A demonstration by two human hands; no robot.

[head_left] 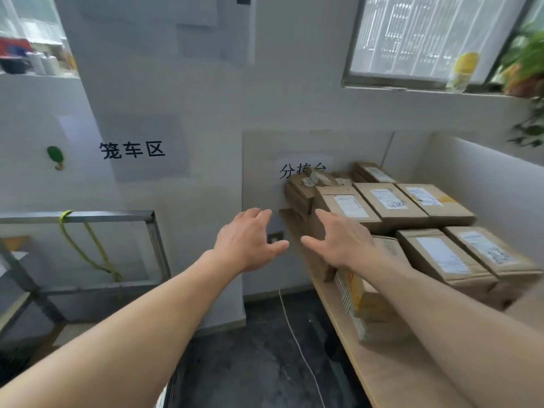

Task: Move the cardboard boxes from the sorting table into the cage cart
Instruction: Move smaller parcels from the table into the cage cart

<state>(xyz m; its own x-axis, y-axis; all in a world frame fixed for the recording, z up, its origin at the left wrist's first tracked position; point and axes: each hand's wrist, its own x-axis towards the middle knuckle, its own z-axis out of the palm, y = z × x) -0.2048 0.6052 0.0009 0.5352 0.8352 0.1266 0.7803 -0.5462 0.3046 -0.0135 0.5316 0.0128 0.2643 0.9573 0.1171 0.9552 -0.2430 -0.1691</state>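
Note:
Several brown cardboard boxes with white labels are stacked on the wooden sorting table (382, 375) at the right; the nearest upper one (347, 207) lies just beyond my right hand. A yellow-striped box (357, 304) sits at the table's near edge, partly hidden by my right forearm. My left hand (247, 242) hovers open, empty, left of the stack and off the table. My right hand (341, 240) reaches with spread fingers toward the stack's left side and holds nothing. The metal cage cart (112, 216) stands at the left.
A yellow-green strap (85, 248) hangs from the cart's top rail. Two paper signs hang on the white wall (206, 113). A white partition (485, 172) borders the table at the right. A white cord (294, 334) runs over the dark floor between cart and table.

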